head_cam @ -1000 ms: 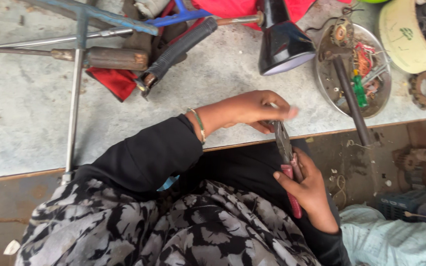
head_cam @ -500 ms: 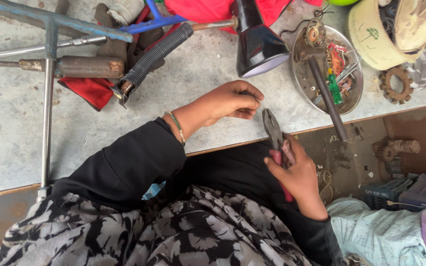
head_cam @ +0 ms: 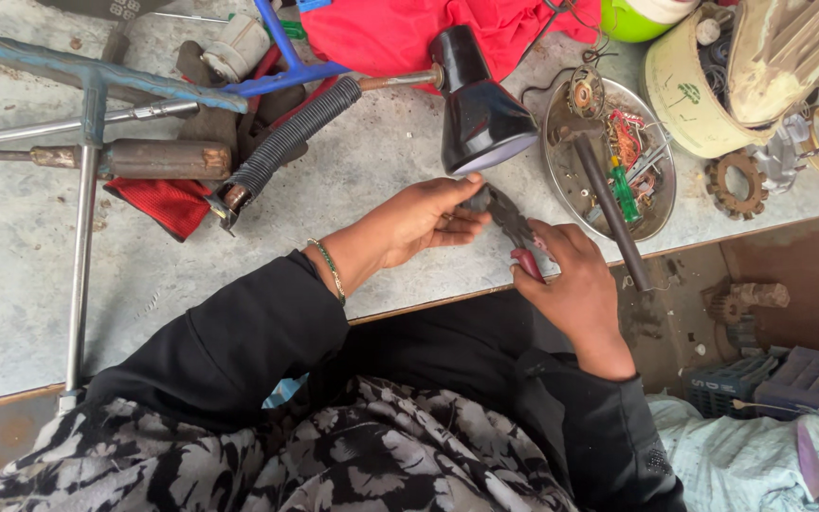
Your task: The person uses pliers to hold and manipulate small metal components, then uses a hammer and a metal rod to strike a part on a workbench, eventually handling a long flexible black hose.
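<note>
My right hand [head_cam: 573,284] grips the red handles of a pair of pliers [head_cam: 511,225] over the front edge of the grey worktop [head_cam: 11,275]. The dark jaws point up and left toward my left hand [head_cam: 419,220]. My left hand's fingers pinch a small dark part at the plier jaws; the part itself is too small to make out. Both hands sit just below the black shade of a desk lamp [head_cam: 478,104].
A round metal dish [head_cam: 609,156] of small parts and a dark rod lies right of the hands. A rusty gear [head_cam: 736,185] and a cream bucket [head_cam: 703,85] sit further right. Metal tubes [head_cam: 82,209], a corrugated hose [head_cam: 286,142] and red cloth [head_cam: 400,33] lie behind.
The pliers and my right hand rose from below the worktop edge up to my left hand, and the jaws now meet my left fingers. The view also shifted.
</note>
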